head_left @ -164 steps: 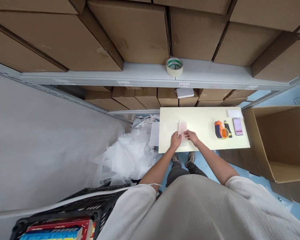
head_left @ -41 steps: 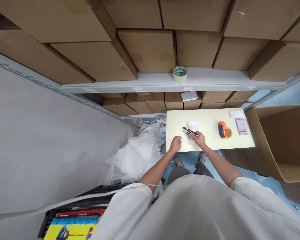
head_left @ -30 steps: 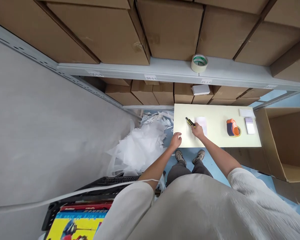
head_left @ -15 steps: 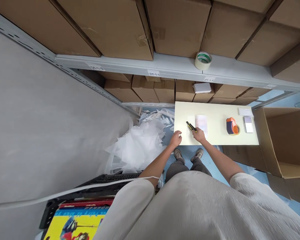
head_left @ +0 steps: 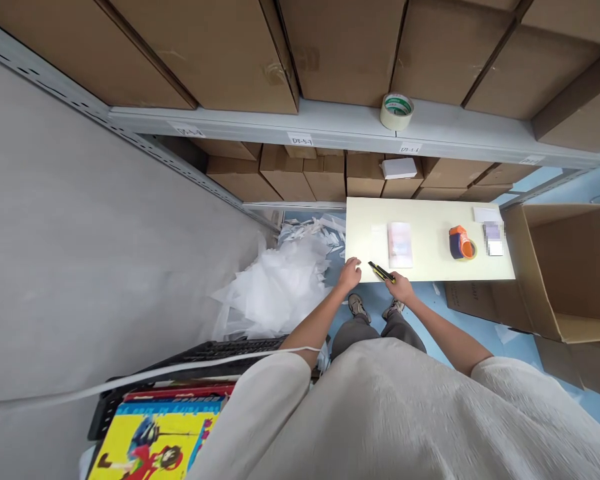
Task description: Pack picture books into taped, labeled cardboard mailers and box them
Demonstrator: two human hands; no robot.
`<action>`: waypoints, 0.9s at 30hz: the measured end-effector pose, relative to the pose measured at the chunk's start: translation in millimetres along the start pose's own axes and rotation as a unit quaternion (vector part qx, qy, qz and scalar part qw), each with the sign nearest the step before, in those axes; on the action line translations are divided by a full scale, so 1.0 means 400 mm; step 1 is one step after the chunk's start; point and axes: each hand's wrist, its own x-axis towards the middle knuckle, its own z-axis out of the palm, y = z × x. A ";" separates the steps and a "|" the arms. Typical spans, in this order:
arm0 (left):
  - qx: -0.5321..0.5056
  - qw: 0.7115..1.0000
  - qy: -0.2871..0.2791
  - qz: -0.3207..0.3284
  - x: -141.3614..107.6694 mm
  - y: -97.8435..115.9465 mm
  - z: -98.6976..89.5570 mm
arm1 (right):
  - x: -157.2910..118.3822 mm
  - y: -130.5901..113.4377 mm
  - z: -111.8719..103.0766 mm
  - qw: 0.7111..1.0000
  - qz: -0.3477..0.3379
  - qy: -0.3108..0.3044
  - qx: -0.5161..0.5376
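Gripping a utility knife (head_left: pixel 383 273) in the right hand (head_left: pixel 401 288), with fingers closed around the handle, at the near edge of the tabletop (head_left: pixel 430 212). Pointing the knife's dark end toward the left hand (head_left: pixel 351 274); cannot tell any bare blade from casing at this size. Curling the left hand loosely at the near left corner, just beside the tip; cannot tell whether pinching something thin or holding nothing.

Could nick the left fingers by letting the knife slip or swing leftward, given so little room between. Could score the tabletop by pressing a bare blade straight onto it, or drop the knife toward the shoes (head_left: pixel 357 306) by loosening the grip at the edge.

Just past the knife, see a pale pink packet (head_left: pixel 400 245) flat on the tabletop, untouched, and a faint thin sheet (head_left: pixel 379 238) to its left, easily overlooked and dragged by a careless wrist. Farther right, see an orange tape dispenser (head_left: pixel 456 244), well apart from both hands. On the floor leftward, note heaped white sheeting (head_left: pixel 280 287), likely slippery if stepped on.
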 end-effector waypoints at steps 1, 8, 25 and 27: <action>0.002 1.000 0.002 0.002 -0.002 -0.003 0.002 | -0.008 0.004 0.001 1.000 0.001 -0.003 0.002; 0.026 1.000 -0.008 -0.009 0.007 -0.005 0.004 | -0.013 -0.008 -0.061 0.983 0.023 0.028 0.181; 0.106 0.993 -0.038 0.032 0.042 0.076 0.020 | 0.018 0.030 -0.206 0.890 -0.076 0.067 0.445; 0.107 0.993 -0.038 0.041 0.053 0.088 0.028 | 0.016 0.041 -0.226 0.888 -0.091 0.058 0.447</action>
